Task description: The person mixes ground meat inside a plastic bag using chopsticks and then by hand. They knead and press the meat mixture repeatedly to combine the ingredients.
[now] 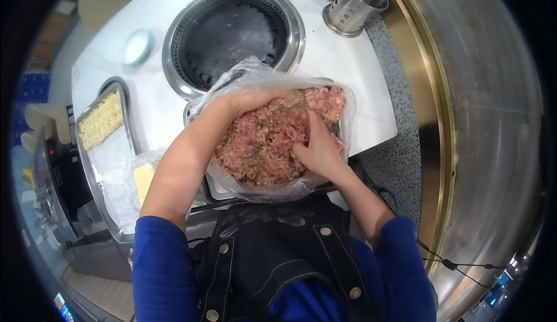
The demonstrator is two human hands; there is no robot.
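A large mass of ground meat mixed with pale chopped bits (265, 143) lies in a clear plastic bag (278, 195), its mouth spread wide. The bag rests over a metal tray (217, 190), mostly hidden beneath it. Along the far side of the meat reaches my left hand (256, 100), its fingertips hidden by the mixture. My right hand (321, 150) grips into the right part of the meat, thumb and forefinger apart with meat between them. Its other fingers are largely out of sight. A loose lump of meat (326, 102) sits at the far right of the bag.
A round grill (233, 39) is set in the white table (148, 87) beyond the bag. At left, a metal tray (128, 126) holds folded dumplings (101, 119) and a bagged stack of yellowish wrappers (142, 182). A perforated steel holder (350, 10) stands far right.
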